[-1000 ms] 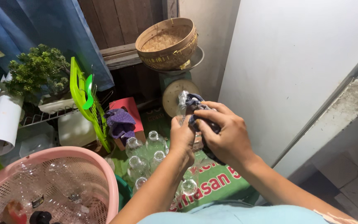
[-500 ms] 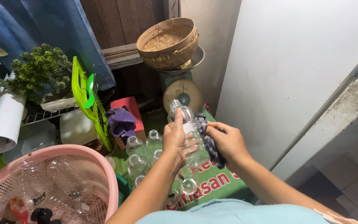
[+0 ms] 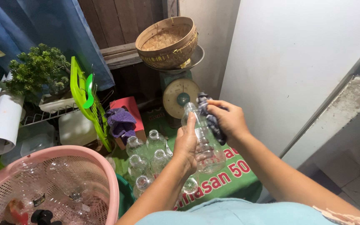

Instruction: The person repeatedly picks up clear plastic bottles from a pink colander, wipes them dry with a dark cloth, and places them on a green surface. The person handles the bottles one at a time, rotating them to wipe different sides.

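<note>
Two hands meet on one clear bottle (image 3: 203,143), held tilted above the green mat (image 3: 230,179). Left hand (image 3: 187,146): fingers wrapped tight around the bottle's middle, thumb lying up along its side. Right hand (image 3: 228,118): fingers pinched together on a dark cloth (image 3: 210,118), which is pressed against the bottle's upper part, just below the open neck. Left of the bottle, and lower, a cluster of empty clear bottles (image 3: 148,156) stands upright on the mat. Beyond the bottle stands a green scale (image 3: 183,96) with a round dial; a woven basket (image 3: 167,41) sits tilted on its pan. Left of the bottle cluster, a purple cloth (image 3: 121,122) rests against a red box (image 3: 131,109), with a lime-green plastic rack (image 3: 84,98) just beside it. Well left of the bottle, at the near edge, a pink basket (image 3: 101,175) holds more clear plastic bottles. Far left, a green plant (image 3: 38,71) stands behind a white roll (image 3: 3,125). Right of the bottle rises a white wall (image 3: 296,58).
</note>
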